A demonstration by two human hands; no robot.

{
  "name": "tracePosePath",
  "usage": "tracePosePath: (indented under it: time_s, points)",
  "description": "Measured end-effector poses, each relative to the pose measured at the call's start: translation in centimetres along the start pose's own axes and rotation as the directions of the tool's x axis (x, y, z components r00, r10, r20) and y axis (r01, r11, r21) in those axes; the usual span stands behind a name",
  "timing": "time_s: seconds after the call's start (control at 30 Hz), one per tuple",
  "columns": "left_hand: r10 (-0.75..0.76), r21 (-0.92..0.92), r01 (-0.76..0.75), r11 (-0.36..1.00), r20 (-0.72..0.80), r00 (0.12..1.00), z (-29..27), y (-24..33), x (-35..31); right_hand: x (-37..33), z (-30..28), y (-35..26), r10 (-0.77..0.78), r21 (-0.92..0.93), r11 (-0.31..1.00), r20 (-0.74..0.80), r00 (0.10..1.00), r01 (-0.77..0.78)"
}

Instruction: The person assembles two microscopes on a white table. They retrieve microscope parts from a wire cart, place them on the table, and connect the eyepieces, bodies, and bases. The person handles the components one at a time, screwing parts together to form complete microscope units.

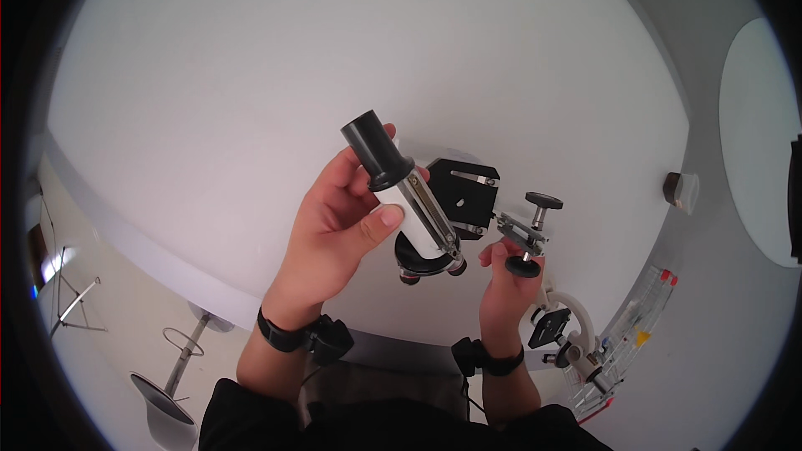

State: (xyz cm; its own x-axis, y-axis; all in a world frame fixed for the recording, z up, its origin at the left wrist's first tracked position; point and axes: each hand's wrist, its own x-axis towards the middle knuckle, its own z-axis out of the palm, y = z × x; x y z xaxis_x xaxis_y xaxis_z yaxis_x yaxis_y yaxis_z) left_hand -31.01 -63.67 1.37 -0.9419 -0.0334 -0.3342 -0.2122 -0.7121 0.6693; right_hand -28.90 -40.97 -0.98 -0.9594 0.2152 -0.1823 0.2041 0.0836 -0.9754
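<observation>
My left hand (pixel 338 225) is closed round a microscope tube (pixel 415 221), with its thumb pressed on the white barrel. The tube tilts up to the left; its upper end is a black eyepiece sleeve (pixel 374 150). At its lower end is a round black nosepiece (pixel 420 260) with short objectives. My right hand (pixel 507 296) grips a focusing knob assembly (pixel 522 234), a metal bracket with a black knob at each end of its shaft. Between the hands is a black microscope stage (pixel 462 200) with a small central hole; what supports it is partly hidden.
A large white table (pixel 501 58) spreads under the hands. Another microscope (pixel 576 342) stands by its near right edge, beside a wire rack (pixel 643 317) with red tips. A small dark and clear container (pixel 681 191) is at the right edge. A grey stool (pixel 163 409) stands lower left.
</observation>
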Motion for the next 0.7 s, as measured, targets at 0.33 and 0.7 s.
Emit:
tracePosePath:
  time_s: [0.33,0.7]
  points:
    - [-0.03,-0.006,0.03,1.0,-0.011,0.999,-3.7,-1.5,-1.5,-0.1,1.9,0.5,0.107,0.042,0.994,-0.039,0.994,-0.105]
    - [-0.107,0.328,0.006,0.945,0.289,0.952,-3.6,-2.7,-1.2,-0.3,6.5,-1.4,-0.044,-0.033,0.999,-0.213,0.976,0.038]
